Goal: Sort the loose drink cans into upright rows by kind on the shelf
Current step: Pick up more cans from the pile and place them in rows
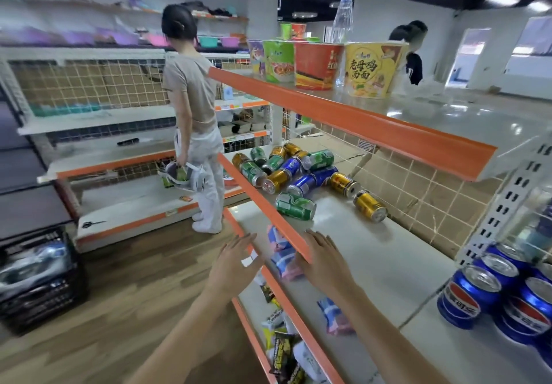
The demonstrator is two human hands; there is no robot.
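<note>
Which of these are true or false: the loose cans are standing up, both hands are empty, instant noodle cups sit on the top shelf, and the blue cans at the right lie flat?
1. The loose cans stand upright. False: they lie on their sides in a jumbled pile.
2. The left hand and right hand hold nothing. True.
3. Instant noodle cups sit on the top shelf. True.
4. The blue Pepsi cans at the right lie flat. False: they stand upright, grouped together.
</note>
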